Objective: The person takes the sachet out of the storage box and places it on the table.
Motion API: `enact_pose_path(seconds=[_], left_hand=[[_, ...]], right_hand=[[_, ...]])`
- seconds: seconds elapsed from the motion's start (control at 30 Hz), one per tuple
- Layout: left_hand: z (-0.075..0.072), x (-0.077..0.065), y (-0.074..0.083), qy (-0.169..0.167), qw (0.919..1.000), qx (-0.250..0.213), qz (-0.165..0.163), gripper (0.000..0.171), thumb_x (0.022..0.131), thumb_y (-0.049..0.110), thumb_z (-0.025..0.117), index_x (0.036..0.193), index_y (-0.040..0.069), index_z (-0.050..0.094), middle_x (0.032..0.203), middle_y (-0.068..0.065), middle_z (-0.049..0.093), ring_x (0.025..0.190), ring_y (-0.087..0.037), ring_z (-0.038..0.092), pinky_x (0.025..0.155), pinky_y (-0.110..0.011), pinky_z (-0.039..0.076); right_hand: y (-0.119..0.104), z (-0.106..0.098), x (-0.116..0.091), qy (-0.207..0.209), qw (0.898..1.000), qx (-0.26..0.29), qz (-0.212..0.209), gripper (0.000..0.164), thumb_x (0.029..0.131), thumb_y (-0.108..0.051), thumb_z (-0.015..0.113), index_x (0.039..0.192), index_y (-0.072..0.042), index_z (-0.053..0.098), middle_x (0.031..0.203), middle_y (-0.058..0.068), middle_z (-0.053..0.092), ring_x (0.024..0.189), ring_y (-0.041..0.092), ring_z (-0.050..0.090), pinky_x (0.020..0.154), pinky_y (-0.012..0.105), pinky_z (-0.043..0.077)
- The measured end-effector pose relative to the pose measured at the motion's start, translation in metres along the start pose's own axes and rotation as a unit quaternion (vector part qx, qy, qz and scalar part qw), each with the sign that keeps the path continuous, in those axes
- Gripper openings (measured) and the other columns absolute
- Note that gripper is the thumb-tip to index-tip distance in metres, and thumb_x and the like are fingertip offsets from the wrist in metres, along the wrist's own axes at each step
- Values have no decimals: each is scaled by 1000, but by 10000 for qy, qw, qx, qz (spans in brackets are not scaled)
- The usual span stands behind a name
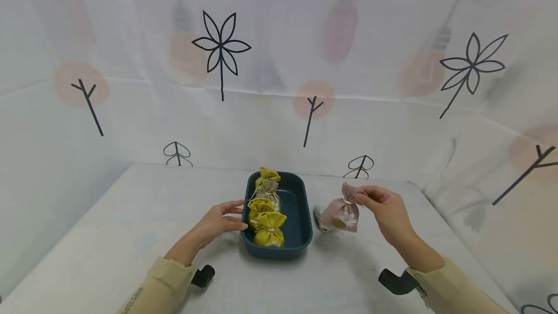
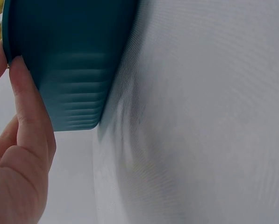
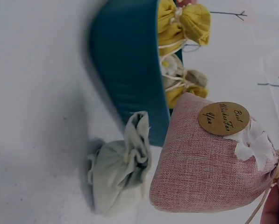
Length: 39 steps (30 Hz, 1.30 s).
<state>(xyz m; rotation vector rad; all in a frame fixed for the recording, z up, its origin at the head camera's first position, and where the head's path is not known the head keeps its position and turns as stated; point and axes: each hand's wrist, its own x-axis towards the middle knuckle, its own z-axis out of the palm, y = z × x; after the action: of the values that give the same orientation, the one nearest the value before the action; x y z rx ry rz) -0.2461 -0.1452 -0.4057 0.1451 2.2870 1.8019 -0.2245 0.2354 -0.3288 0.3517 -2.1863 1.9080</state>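
My right hand pinches a pink drawstring pouch by its gathered neck, holding it up to the right of a dark teal bin. The pouch carries a white flower and a round brown tag. On the bin's left side, my left hand holds the rim between thumb and fingers. Along the left half of the bin sit yellow pouches and a beige pouch. A pale grey-green pouch lies on the table just right of the bin, mostly behind the pink one in the head view.
The bin stands on a white-covered table. Behind it hangs a white curtain printed with plant drawings. Black curved pieces are fixed at both sleeve cuffs.
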Motion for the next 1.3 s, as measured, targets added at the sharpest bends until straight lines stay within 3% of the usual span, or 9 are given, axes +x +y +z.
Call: enact_pose_path(seconds=[0.47,0.7,0.87,0.9,1.13,1.3], left_hand=[[0,-1,3,-20,10000,-20,-45,71,75,12,79,138,11,45,124,-11,52,102,-22,56,82,-40,50],[0,-2,4,-56,10000,-54,-26,71,76,13,78,139,11,45,125,-12,52,103,-22,56,82,-39,50],[-1,-2,3,-74,10000,-58,-17,72,76,13,78,139,12,44,126,-12,51,103,-22,56,82,-39,50],[-1,-2,3,-73,10000,-54,-15,72,76,13,78,139,12,44,126,-12,51,103,-22,56,82,-39,50],[-1,-2,2,-43,10000,-26,-13,72,75,13,78,138,12,45,124,-11,52,102,-22,56,82,-39,51],[-1,-1,2,-36,10000,-34,-21,71,75,13,79,138,12,46,124,-11,52,102,-22,56,81,-39,51]], right_hand=[[16,-23,-7,421,9980,-437,198,21,88,-9,65,101,8,64,88,-12,65,88,-1,58,77,11,44],[20,-32,-7,591,9979,-168,228,9,86,-8,66,94,-4,69,86,-13,65,86,-2,59,76,10,44],[31,-41,-3,781,9957,-452,193,19,85,-16,69,96,-1,68,87,-12,65,86,-1,59,75,10,46],[38,-45,-1,784,9965,-260,134,19,84,-13,69,97,1,68,88,-8,66,86,2,60,74,11,46],[45,-51,4,936,9903,-935,429,40,85,-24,69,106,9,61,89,-9,63,87,0,57,74,11,46],[51,-54,9,872,9890,-1052,573,41,88,-21,66,108,13,58,89,-8,63,85,0,57,75,14,47]])
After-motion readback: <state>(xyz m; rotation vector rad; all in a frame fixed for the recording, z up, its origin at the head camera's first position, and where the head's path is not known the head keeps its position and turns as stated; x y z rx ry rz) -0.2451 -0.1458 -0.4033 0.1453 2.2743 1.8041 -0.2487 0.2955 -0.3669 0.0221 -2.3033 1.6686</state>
